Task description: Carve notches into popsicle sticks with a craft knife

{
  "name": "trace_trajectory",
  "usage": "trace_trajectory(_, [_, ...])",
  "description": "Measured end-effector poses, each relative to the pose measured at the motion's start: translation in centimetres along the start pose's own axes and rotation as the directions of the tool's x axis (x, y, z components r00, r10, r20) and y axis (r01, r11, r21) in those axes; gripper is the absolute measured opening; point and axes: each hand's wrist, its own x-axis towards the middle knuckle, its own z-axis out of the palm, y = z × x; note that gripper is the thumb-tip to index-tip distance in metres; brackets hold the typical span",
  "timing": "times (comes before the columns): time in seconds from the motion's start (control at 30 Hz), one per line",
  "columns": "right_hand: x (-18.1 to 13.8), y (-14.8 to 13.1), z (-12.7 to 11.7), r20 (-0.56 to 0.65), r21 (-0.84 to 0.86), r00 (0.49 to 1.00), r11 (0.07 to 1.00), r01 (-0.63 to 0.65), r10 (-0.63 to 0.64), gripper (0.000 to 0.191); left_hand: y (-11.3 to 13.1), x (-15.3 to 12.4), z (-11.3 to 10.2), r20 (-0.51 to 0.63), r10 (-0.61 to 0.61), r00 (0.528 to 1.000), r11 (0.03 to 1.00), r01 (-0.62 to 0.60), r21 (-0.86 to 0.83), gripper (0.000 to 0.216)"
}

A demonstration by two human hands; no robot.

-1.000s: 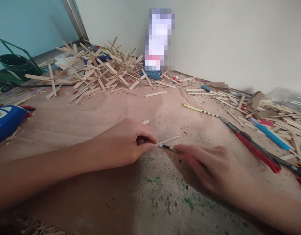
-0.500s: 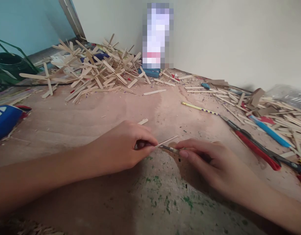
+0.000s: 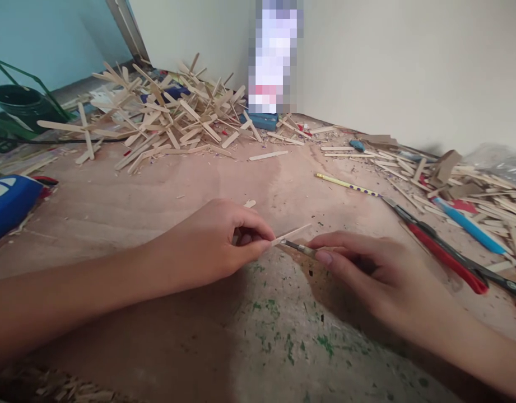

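Note:
Pinched between the thumb and fingers of my left hand (image 3: 228,238) is a thin wooden craft stick (image 3: 298,230), its free end pointing right and slightly up. My right hand (image 3: 371,274) grips a craft knife (image 3: 302,247) with thumb and forefinger. The knife's tip meets the stick's lower edge, close to my left fingertips; whether it cuts in, I cannot tell. Part of the stick is hidden inside my left hand. Another craft stick (image 3: 250,204) lies just beyond that hand, partly covered by it.
Craft sticks glued into crosses form a heap (image 3: 169,120) at the back left. On the right lie a yellow pencil (image 3: 348,185), red-handled scissors (image 3: 446,254), a blue pen-like tool (image 3: 468,225) and loose sticks (image 3: 507,210). A blue bottle (image 3: 12,207) is at left; a blurred upright screen (image 3: 274,56) stands behind.
The stick has turned a little, showing more of its flat face. The knife tip has shifted up against it. The whole view has moved slightly.

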Motion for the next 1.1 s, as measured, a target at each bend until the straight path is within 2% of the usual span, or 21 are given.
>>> trace_trajectory(0.27, [0.0,-0.2,0.3,0.0,-0.014,1.0,1.0,-0.002,0.002,0.026,0.3,-0.3,0.0,-0.006,0.059,0.998,0.997,-0.059,0.042,0.02])
trace_trajectory(0.5, [-0.2,0.0,0.5,-0.017,-0.039,0.998,0.997,0.064,-0.065,0.023,0.2,-0.3,0.0,-0.018,0.005,1.0,1.0,-0.004,0.016,0.02])
trace_trajectory(0.67, [-0.2,0.1,0.0,-0.053,-0.082,0.991,0.99,0.116,-0.121,0.021,0.2,0.1,-0.7,0.032,-0.076,0.997,0.996,0.078,-0.043,0.02])
trace_trajectory(0.77, [-0.2,0.0,-0.3,-0.055,-0.046,0.993,0.994,0.098,-0.1,0.019,0.0,0.2,-0.8,0.049,0.05,0.998,0.995,-0.054,0.085,0.02])
trace_trajectory(0.87, [-0.2,-0.1,-0.5,-0.037,-0.031,0.995,0.995,0.094,-0.095,0.018,-0.4,0.1,-0.5,0.066,0.206,0.976,0.953,-0.216,0.212,0.025])
trace_trajectory(1.1, [-0.2,-0.2,-1.0,0.041,-0.043,0.997,0.996,0.075,-0.073,0.022,-0.9,-0.2,0.0,0.045,0.275,0.96,0.887,-0.272,0.374,0.022])
